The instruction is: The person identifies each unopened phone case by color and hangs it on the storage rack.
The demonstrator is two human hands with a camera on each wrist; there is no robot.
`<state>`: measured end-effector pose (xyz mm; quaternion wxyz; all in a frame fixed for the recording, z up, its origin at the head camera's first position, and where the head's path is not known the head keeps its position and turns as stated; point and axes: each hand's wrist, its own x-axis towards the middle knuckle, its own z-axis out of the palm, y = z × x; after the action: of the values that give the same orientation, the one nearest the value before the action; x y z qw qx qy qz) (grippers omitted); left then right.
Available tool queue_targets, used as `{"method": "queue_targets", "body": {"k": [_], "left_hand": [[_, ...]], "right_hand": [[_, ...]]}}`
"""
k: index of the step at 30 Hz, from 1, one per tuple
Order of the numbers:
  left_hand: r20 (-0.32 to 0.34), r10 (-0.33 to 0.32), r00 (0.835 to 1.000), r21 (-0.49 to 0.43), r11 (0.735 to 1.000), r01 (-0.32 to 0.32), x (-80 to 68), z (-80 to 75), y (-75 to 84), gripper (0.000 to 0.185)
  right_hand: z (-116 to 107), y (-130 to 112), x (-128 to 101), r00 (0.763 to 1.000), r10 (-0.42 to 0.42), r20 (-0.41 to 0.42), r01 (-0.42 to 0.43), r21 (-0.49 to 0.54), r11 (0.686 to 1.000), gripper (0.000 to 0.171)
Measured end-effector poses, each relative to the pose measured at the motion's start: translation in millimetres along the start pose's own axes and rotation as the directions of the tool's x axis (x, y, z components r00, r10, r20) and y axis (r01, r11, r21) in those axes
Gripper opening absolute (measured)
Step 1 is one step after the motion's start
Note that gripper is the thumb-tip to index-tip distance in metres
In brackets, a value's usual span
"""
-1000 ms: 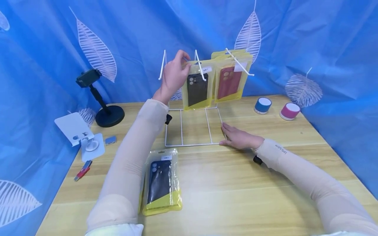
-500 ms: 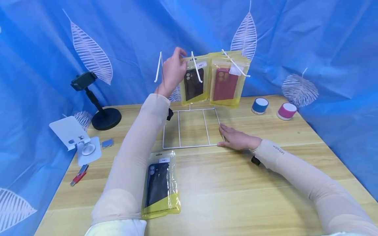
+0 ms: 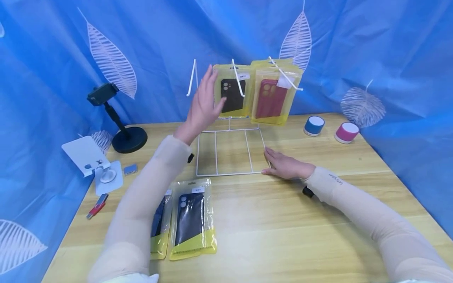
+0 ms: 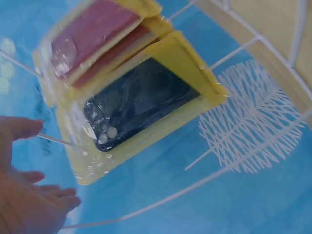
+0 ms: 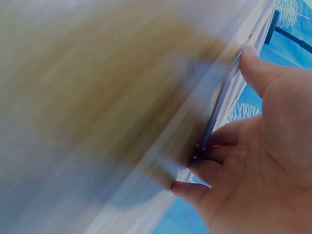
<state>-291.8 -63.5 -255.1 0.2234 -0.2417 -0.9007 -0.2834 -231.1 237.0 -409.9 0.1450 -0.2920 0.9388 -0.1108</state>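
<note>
My left hand (image 3: 203, 104): raised, fingers straight and spread, holding nothing, just beside the black phone case in its yellow pouch (image 3: 232, 92), which hangs on the middle hook of the white wire display rack (image 3: 230, 151). Red phone case pouch (image 3: 272, 98): hangs on the neighbouring hook. My right hand (image 3: 286, 165): flat on the worktop (image 3: 301, 228), fingers pressing the rack's base corner. Two more pouched dark cases (image 3: 191, 218): lying flat near my left forearm. Blue speaker (image 3: 314, 125), pink speaker (image 3: 346, 133): right rear.
</note>
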Motion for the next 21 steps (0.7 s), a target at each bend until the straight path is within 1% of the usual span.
{"method": "queue_targets", "body": {"k": [2, 3, 4, 6, 8, 9, 11, 13, 14, 15, 16, 17, 18, 20, 21], "left_hand": [[0.092, 0.003, 0.996, 0.039, 0.999, -0.007, -24.2, -6.5, -1.1, 0.076], [0.147, -0.006, 0.989, 0.069, 0.998, -0.005, -35.8, -10.5, -1.7, 0.074], [0.207, -0.022, 0.978, 0.099, 0.995, 0.001, -46.9, -15.0, -1.9, 0.073], [0.324, -0.062, 0.944, 0.168, 0.986, 0.007, -67.6, -24.0, -2.0, 0.068], [0.431, -0.094, 0.898, 0.223, 0.975, -0.005, -85.2, -30.6, -2.1, 0.063], [0.482, -0.108, 0.869, 0.241, 0.97, -0.013, -94.2, -33.3, -3.0, 0.061], [0.58, -0.142, 0.802, 0.271, 0.962, -0.025, -112.8, -36.1, -8.4, 0.055], [0.667, -0.186, 0.722, 0.308, 0.951, -0.039, -131.7, -37.2, -16.5, 0.047], [0.703, -0.207, 0.68, 0.33, 0.942, -0.055, -140.5, -37.5, -21.2, 0.039], [0.73, -0.225, 0.645, 0.359, 0.93, -0.082, -148.9, -37.3, -25.8, 0.033], [0.747, -0.244, 0.618, 0.386, 0.916, -0.106, -156.5, -36.8, -30.2, 0.026], [0.755, -0.259, 0.602, 0.411, 0.902, -0.128, -163.1, -36.0, -34.3, 0.02], [0.76, -0.272, 0.59, 0.428, 0.893, -0.14, -168.5, -35.2, -37.3, 0.016], [0.76, -0.295, 0.58, 0.448, 0.884, -0.138, -176.5, -32.6, -42.7, 0.011], [0.753, -0.308, 0.581, 0.455, 0.882, -0.123, -179.3, -31.1, -44.3, 0.012]], "right_hand": [[-0.6, -1.3, 0.4, 1.0, -0.008, -0.002, 0.008, 0.001, 1.0, 0.085], [-0.8, -1.9, 0.6, 1.0, -0.009, -0.002, 0.009, 0.003, 1.0, 0.085], [-1.0, -2.4, 0.8, 1.0, -0.008, 0.0, 0.008, 0.007, 1.0, 0.085], [-0.1, -2.5, 1.3, 1.0, -0.009, 0.003, 0.009, 0.005, 1.0, 0.085], [-0.8, -0.2, 1.2, 1.0, -0.003, 0.006, 0.003, -0.002, 1.0, 0.085], [-0.7, 0.9, 1.2, 1.0, 0.001, 0.007, -0.001, -0.005, 1.0, 0.085], [-0.1, 2.6, 1.3, 1.0, 0.003, 0.007, -0.003, -0.009, 1.0, 0.085], [0.6, 3.0, 1.3, 1.0, 0.006, 0.008, -0.006, -0.005, 1.0, 0.085], [0.8, 2.9, 1.3, 1.0, 0.005, 0.009, -0.005, -0.003, 1.0, 0.085], [1.0, 2.4, 1.2, 1.0, 0.005, 0.012, -0.005, 0.001, 1.0, 0.085], [1.1, 2.0, 1.2, 1.0, 0.005, 0.014, -0.005, 0.006, 1.0, 0.085], [1.1, 1.5, 1.1, 1.0, 0.005, 0.016, -0.005, 0.009, 1.0, 0.085], [1.1, 1.0, 1.1, 1.0, 0.005, 0.017, -0.005, 0.008, 1.0, 0.085], [1.1, 0.4, 1.2, 1.0, 0.005, 0.017, -0.005, 0.007, 1.0, 0.085], [1.2, 0.4, 1.3, 1.0, 0.005, 0.016, -0.005, 0.005, 1.0, 0.085]]}}
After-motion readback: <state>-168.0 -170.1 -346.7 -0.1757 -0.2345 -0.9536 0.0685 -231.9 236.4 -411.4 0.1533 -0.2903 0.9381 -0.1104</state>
